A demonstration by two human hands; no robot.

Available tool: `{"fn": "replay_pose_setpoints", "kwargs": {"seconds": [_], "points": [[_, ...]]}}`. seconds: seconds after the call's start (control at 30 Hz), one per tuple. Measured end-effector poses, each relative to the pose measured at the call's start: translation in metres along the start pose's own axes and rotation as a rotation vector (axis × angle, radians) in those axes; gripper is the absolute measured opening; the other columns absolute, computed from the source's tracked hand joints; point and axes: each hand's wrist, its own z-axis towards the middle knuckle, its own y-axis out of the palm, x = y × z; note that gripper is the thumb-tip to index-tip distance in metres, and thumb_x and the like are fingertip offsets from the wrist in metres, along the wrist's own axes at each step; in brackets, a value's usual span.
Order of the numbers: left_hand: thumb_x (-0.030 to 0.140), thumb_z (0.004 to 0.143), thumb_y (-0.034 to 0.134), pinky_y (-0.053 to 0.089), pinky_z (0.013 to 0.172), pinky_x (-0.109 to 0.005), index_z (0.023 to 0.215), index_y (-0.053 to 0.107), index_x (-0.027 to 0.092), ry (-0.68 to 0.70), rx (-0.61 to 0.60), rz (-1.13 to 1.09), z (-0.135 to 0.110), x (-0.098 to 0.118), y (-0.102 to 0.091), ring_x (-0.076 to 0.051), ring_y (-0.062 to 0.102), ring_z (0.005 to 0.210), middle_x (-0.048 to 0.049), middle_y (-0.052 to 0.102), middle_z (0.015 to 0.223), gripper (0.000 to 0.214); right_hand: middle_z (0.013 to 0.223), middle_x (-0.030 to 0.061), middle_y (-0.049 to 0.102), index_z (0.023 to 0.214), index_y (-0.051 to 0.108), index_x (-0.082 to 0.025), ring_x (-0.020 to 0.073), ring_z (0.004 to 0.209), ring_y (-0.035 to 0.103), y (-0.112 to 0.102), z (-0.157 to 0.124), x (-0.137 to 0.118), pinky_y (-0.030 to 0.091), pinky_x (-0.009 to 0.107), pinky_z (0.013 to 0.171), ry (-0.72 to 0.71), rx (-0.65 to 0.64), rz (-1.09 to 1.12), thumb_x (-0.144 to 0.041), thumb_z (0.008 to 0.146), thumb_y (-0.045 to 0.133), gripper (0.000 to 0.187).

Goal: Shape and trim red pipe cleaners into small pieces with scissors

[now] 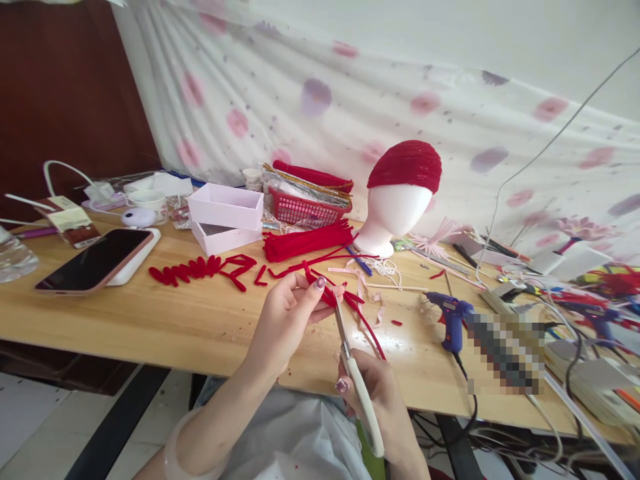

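My left hand pinches a red pipe cleaner above the wooden table. My right hand grips white-handled scissors, their blades reaching the red pipe cleaner by my left fingertips. A row of folded red pieces lies to the left. A bundle of red pipe cleaners rests behind my hands. A white foam head wears a red cap of wound pipe cleaner.
A phone lies at the left, by white boxes and a red basket. A blue glue gun with cables sits to the right. A flowered cloth hangs behind the table.
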Motion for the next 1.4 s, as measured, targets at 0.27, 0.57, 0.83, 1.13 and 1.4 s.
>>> {"fn": "replay_pose_setpoints", "kwargs": {"seconds": [0.27, 0.57, 0.83, 1.13, 1.4], "points": [[0.04, 0.073, 0.079, 0.059, 0.085, -0.044, 0.078, 0.059, 0.017, 0.005, -0.005, 0.009, -0.0014, 0.0019, -0.001, -0.028, 0.075, 0.091, -0.0082, 0.079, 0.081, 0.031, 0.052, -0.0059, 0.043, 0.064, 0.048, -0.019, 0.0086, 0.043, 0.038, -0.0011, 0.0001, -0.0003, 0.024, 0.022, 0.04, 0.014, 0.016, -0.02, -0.053, 0.072, 0.078, 0.046], [0.038, 0.074, 0.078, 0.06, 0.082, -0.041, 0.08, 0.06, 0.016, -0.007, 0.008, 0.008, -0.003, 0.0037, -0.0028, -0.027, 0.075, 0.088, -0.0095, 0.079, 0.082, 0.03, 0.047, -0.0069, 0.042, 0.063, 0.047, -0.02, 0.0084, 0.039, 0.038, 0.0012, 0.0, -0.0007, 0.023, 0.022, 0.04, 0.019, 0.005, -0.035, -0.058, 0.075, 0.074, 0.048], [0.039, 0.073, 0.078, 0.06, 0.083, -0.043, 0.073, 0.059, 0.016, -0.032, -0.052, 0.06, -0.0036, 0.0074, -0.0048, -0.028, 0.075, 0.088, -0.0108, 0.079, 0.081, 0.03, 0.053, -0.0036, 0.044, 0.064, 0.049, -0.019, 0.0099, 0.045, 0.037, -0.0021, -0.0015, -0.0048, 0.025, 0.024, 0.044, -0.062, -0.08, -0.091, -0.069, 0.076, 0.065, 0.054], [0.037, 0.077, 0.076, 0.06, 0.082, -0.041, 0.077, 0.06, 0.016, 0.009, -0.049, 0.104, -0.0023, 0.0031, -0.0081, -0.025, 0.076, 0.084, -0.0097, 0.079, 0.081, 0.027, 0.053, -0.0041, 0.039, 0.063, 0.048, -0.019, 0.0094, 0.046, 0.033, -0.0032, -0.0023, 0.0014, 0.022, 0.022, 0.04, -0.049, -0.062, -0.088, -0.071, 0.076, 0.063, 0.055], [0.04, 0.076, 0.077, 0.061, 0.081, -0.04, 0.075, 0.061, 0.015, 0.008, -0.029, 0.118, -0.0035, 0.0047, -0.0068, -0.026, 0.076, 0.084, -0.0109, 0.079, 0.083, 0.029, 0.055, -0.0041, 0.04, 0.064, 0.047, -0.019, 0.0088, 0.046, 0.034, -0.0032, -0.0029, -0.0007, 0.022, 0.023, 0.04, -0.037, -0.063, -0.073, -0.066, 0.078, 0.065, 0.052]]}}
